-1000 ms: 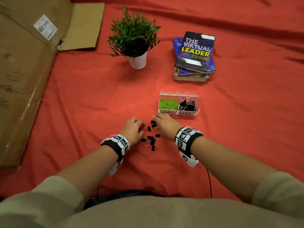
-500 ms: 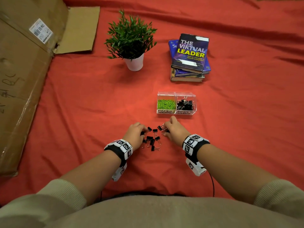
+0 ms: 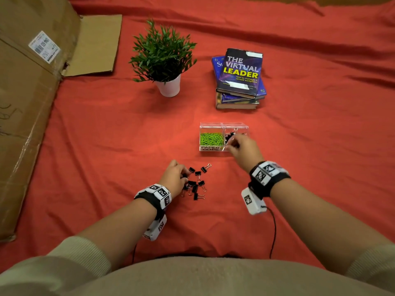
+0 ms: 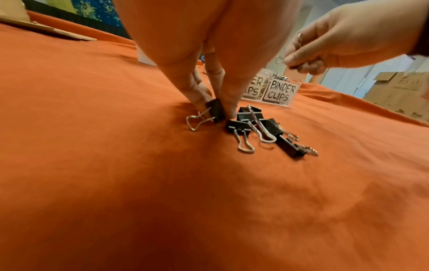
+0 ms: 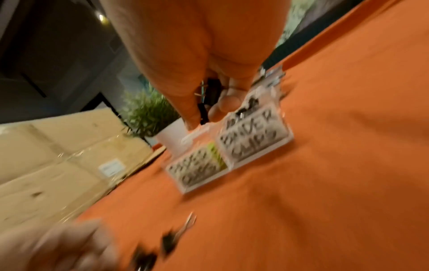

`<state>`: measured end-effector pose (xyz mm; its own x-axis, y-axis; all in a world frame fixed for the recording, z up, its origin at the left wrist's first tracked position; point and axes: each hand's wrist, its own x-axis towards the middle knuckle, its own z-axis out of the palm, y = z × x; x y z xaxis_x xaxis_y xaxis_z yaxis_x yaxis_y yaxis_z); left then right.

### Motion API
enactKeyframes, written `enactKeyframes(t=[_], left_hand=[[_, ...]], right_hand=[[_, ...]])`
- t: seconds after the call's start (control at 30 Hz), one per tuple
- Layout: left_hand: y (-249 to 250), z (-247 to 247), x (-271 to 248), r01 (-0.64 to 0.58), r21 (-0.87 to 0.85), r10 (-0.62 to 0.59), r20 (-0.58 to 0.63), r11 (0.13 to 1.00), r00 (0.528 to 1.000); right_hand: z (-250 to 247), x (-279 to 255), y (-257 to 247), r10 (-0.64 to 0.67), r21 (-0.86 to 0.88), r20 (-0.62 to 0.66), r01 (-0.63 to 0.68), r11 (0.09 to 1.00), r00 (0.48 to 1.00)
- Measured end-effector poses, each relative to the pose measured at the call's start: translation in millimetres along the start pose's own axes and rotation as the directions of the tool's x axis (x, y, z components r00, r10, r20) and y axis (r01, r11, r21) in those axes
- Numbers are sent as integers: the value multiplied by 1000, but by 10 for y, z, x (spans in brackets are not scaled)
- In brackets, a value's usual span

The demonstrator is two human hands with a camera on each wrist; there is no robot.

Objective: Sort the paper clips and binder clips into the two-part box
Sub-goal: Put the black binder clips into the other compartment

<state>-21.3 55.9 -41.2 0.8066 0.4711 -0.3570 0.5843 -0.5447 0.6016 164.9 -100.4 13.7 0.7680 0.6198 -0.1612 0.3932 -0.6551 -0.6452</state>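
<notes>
Hovering right hand [image 3: 243,146] above box rim [image 3: 224,124]

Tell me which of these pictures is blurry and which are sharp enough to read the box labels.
Right wrist view: motion blur throughout, the box labels smeared and barely readable, the right hand soft. Left wrist view: sharp, "BINDER CLIPS" reads clearly, the left hand pinching a binder clip. Head view: sharp, evenly lit, only "PAPER CLIPS" shows; wide-angle bending at the edges.

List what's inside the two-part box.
Two-part box: green paper clips fill the left part, black binder clips lie in the right. The right hand covers most of that part.
</notes>
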Motion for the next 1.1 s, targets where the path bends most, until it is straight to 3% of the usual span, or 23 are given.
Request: enactKeyframes(t=[0.13, 0.2, 0.3, 0.37, 0.47, 0.53, 0.63, 0.73, 0.8, 0.87, 1.03, 1.1], left_hand=[[26, 1, 51, -48, 19, 48, 33, 999, 998], [36, 1, 74, -91, 75, 86, 76, 993, 993], [70, 15, 102, -158, 210, 130, 141, 965, 981], [91, 22, 119, -164, 255, 128, 155, 953, 980], [86, 30, 143, -158, 223, 128, 142, 962, 982], [83, 32, 148, -157, 222, 132, 124, 962, 983], [83, 20, 156, -169, 231, 148, 108, 958, 983], [115, -7, 166, -191, 232, 168, 113, 954, 979], [137, -26, 152, -172, 219, 153, 98, 961, 983], [153, -42, 135, -141, 167, 133, 63, 976, 989], [166, -183, 113, -73, -16, 71, -94, 997, 993], [123, -242, 83, -51, -11, 50, -76, 999, 996]], right_hand=[[-282, 379, 127, 82, -108, -110, -94, 990, 991], [-269, 461, 162, 92, -181, -55, -100, 978, 994], [-164, 486, 197, 11, -266, 100, 16, 964, 995], [-134, 457, 210, -43, -292, 126, 78, 953, 991], [-126, 345, 152, -70, -322, -3, 66, 944, 998], [-70, 220, 34, -156, -332, -59, 128, 935, 986], [177, -9, -145, -294, -283, 132, 320, 904, 947], [494, -179, -203, -271, -257, 425, 402, 879, 864], [640, -202, -185, -259, -293, 513, 451, 843, 818], [691, -190, -140, -235, -317, 541, 454, 833, 807], [667, -189, -36, -202, -314, 466, 375, 872, 861], [680, -206, -82, -228, -286, 472, 393, 874, 852]])
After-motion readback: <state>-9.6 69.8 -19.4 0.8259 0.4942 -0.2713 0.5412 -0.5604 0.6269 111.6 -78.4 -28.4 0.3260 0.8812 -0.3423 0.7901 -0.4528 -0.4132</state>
